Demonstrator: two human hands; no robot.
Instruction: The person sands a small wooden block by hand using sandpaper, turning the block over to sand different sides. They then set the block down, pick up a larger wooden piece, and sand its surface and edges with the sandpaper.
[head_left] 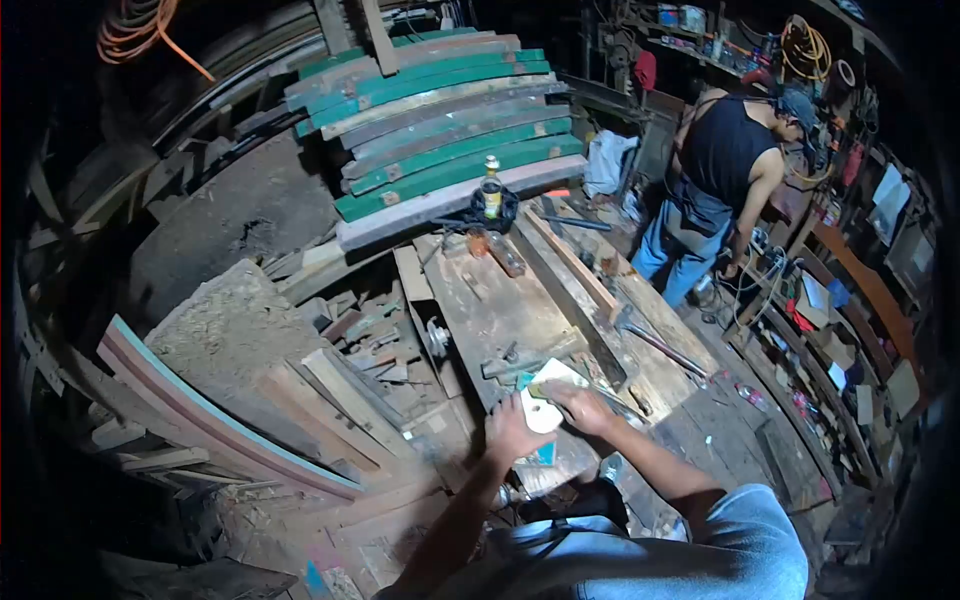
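Observation:
My left hand (512, 430) and my right hand (580, 405) both grip a small pale wooden piece (545, 398) with teal paint on it. I hold it against the near end of a worn workbench (500, 310). The left hand holds its lower left edge. From the right, the other hand closes over its top edge. A teal patch (545, 453) shows just below the piece.
A bottle (491, 188) stands at the bench's far end beside a long wooden beam (570, 290) and a hammer-like tool (640, 332). Curved green planks (450, 130) are stacked behind. Scrap wood (330, 390) lies left. Another person (720, 190) works at a cluttered shelf on the right.

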